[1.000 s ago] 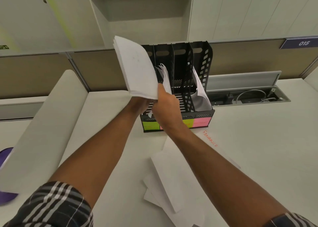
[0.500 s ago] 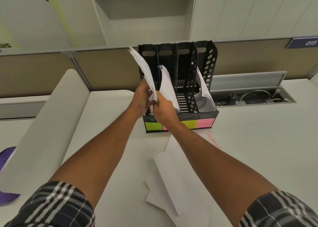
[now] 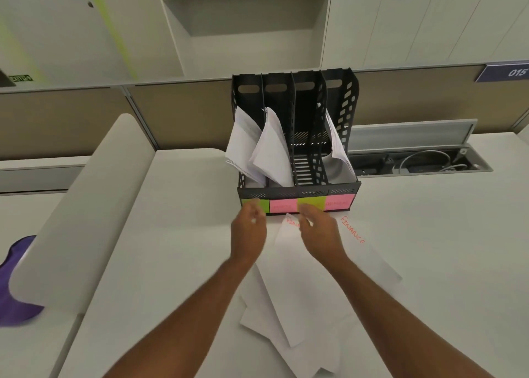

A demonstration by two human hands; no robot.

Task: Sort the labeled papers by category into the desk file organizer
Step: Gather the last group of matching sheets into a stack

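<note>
A black desk file organizer (image 3: 352, 102) with four slots stands at the back of the desk, with green and pink sticky labels (image 3: 339, 204) along its front. Papers lean in the first slot (image 3: 243, 145), the second slot (image 3: 272, 151) and the fourth slot (image 3: 337, 154); the third slot holds none. Loose white sheets (image 3: 303, 280) lie on the desk in front, two with "FINANCE" written in red (image 3: 353, 230). My left hand (image 3: 248, 234) and my right hand (image 3: 319, 234) hover just in front of the organizer, above the sheets, fingers loosely curled and holding nothing.
A large rolled white sheet (image 3: 83, 205) lies along the left side, with a purple object (image 3: 14, 286) partly under it. An open cable tray (image 3: 420, 162) with wires sits right of the organizer. A partition and cabinets rise behind the desk.
The papers my hands held have gone into the first slot and been let go. Both hands have pulled back down to the front of the organizer.
</note>
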